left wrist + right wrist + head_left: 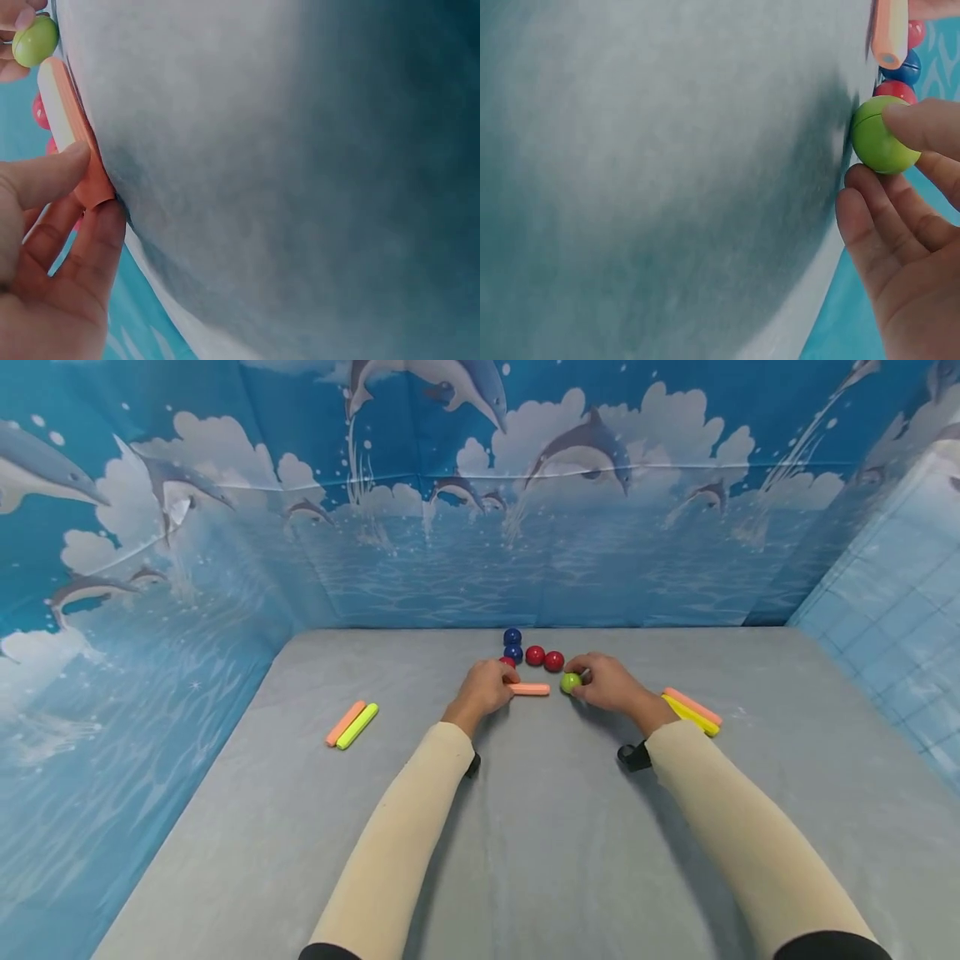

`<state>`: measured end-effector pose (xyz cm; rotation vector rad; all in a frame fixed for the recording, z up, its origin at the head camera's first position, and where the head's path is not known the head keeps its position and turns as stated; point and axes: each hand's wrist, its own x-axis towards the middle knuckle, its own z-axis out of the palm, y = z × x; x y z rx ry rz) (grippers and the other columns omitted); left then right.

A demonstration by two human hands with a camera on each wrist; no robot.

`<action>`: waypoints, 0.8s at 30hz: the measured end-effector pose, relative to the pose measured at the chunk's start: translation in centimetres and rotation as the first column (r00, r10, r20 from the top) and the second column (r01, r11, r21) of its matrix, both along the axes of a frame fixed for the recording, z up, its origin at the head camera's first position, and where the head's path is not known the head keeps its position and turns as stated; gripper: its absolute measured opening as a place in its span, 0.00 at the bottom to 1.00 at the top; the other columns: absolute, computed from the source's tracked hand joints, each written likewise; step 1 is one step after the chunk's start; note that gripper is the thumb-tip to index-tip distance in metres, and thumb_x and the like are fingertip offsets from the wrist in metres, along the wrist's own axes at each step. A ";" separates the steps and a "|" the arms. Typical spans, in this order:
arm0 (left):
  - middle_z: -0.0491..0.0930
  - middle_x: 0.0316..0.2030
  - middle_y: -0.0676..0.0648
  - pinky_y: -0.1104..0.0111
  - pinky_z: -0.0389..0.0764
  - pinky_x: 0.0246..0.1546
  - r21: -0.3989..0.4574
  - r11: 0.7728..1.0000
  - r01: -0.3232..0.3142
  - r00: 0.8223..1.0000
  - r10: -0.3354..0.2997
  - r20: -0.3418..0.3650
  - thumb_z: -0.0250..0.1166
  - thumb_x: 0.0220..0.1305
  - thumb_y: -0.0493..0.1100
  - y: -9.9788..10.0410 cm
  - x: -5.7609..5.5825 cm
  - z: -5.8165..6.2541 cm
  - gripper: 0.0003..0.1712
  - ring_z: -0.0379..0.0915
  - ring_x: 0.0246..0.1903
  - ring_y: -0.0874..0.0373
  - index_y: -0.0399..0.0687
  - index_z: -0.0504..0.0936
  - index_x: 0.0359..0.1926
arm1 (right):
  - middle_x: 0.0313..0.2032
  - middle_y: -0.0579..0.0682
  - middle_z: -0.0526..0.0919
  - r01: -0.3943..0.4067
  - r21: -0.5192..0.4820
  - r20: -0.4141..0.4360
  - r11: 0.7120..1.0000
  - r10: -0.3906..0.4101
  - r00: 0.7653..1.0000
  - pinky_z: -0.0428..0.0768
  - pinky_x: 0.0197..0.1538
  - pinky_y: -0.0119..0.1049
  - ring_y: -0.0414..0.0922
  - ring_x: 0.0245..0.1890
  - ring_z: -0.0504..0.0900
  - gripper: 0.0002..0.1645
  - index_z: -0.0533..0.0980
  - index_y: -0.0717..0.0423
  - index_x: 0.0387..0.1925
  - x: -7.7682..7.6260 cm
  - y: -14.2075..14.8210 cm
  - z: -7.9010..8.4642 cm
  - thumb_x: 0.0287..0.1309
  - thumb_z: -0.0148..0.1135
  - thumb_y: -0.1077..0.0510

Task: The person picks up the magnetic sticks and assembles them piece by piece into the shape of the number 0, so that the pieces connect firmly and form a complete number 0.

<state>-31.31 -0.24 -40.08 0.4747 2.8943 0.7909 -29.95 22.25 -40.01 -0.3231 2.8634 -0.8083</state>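
My left hand [486, 688] pinches the near end of a short orange stick [531, 689] between thumb and fingers; it lies level on the grey table. In the left wrist view, the stick [71, 124] shows one pale, lit face. Just right of its far end, a green ball [571, 683] is pinched by my right hand [609, 683]. The right wrist view shows a thin seam round this ball [881, 139]. Behind the stick sit two red balls [544, 658] side by side. Another red ball [507, 662] is partly hidden by my left hand.
Two blue balls [512, 645] stand one behind the other at the table's back. An orange and a yellow-green stick [357, 727] lie together on the left. On the right, an orange and a yellow stick [693, 712] lie beside my right forearm. A dolphin-printed curtain [525, 560] borders the table.
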 end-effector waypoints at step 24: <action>0.85 0.52 0.49 0.64 0.80 0.56 -0.007 1.000 -0.023 0.999 0.022 -0.043 0.65 0.64 0.34 0.3 -0.3 0.0 0.14 0.78 0.54 0.55 0.50 0.88 0.48 | 0.61 0.60 0.77 -0.006 -0.041 0.036 0.999 0.008 0.999 0.80 0.58 0.53 0.58 0.58 0.77 0.23 0.74 0.58 0.60 -0.4 -1.0 0.0 0.63 0.61 0.59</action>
